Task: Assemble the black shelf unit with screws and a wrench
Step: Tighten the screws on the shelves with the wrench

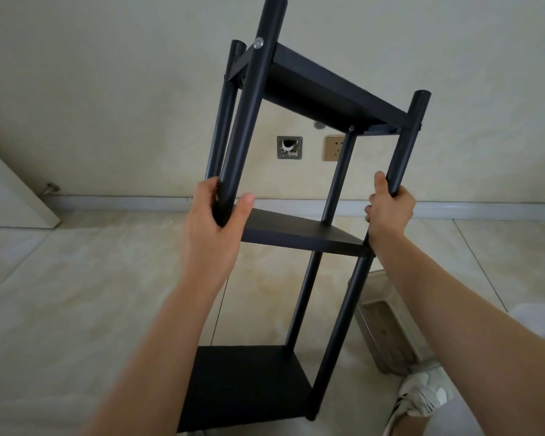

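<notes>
The black shelf unit (299,234) stands in front of me, tilted toward the camera, with three black boards joined by round black poles. My left hand (216,212) grips the near left pole just above the middle board. My right hand (389,209) grips the near right pole at the same height. A silver screw head (259,43) shows on the left pole at the top board (321,92). The bottom board (246,385) lies near the floor. No wrench or loose screws are visible.
A clear plastic container (387,322) lies on the tiled floor at the right, beside my shoe (422,394). The wall behind holds a socket (333,147) and an open wall box (289,147). A white door (10,190) leans in at the left.
</notes>
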